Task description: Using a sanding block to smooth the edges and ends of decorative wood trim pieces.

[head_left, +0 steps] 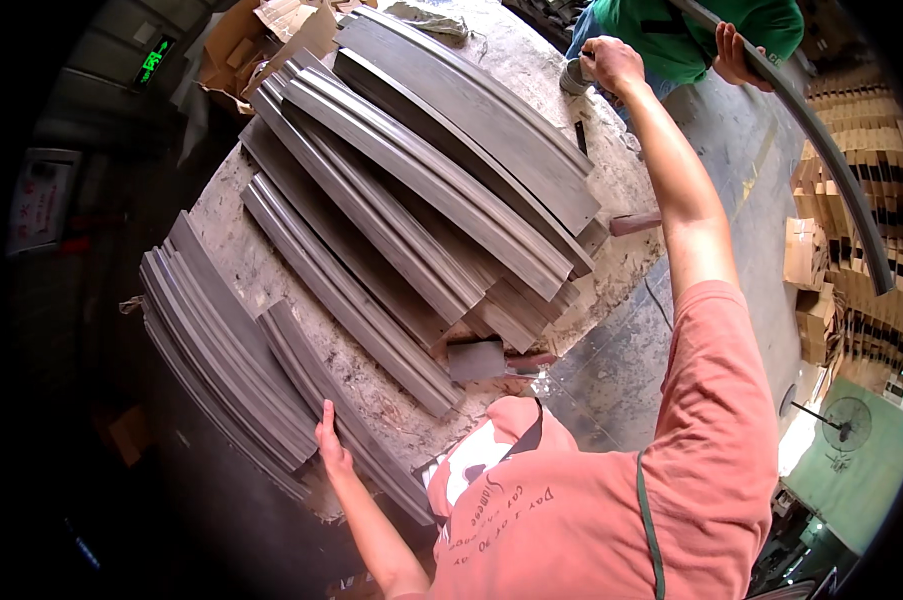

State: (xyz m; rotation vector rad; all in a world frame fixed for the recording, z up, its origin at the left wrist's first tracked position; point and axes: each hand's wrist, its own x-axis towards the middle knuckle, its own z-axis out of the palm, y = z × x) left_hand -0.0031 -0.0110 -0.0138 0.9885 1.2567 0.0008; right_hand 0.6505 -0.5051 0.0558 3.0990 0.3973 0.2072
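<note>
My left hand [333,445] is at the edge of a long grey moulding strip [356,425], which slants toward my body. One finger lies stretched along it; the other fingers are partly hidden. Stretched out to the far side, my right hand [616,65] has its fingers curled together just above a small round grey can [574,78]. Whatever the fingers pinch is too small to make out. Between my arms, a pile of grey profiled strips [421,180] lies crosswise on the worktable [371,385]. More strips are stacked [221,340] along its left edge.
Across the table, a person in a green shirt [661,35] holds a long dark strip [831,145]. Near me lie a flat grey block [476,360] and a reddish-handled tool [636,222]. An open carton [261,45] stands far left; stacked cartons [806,255] and a fan [846,423] are right.
</note>
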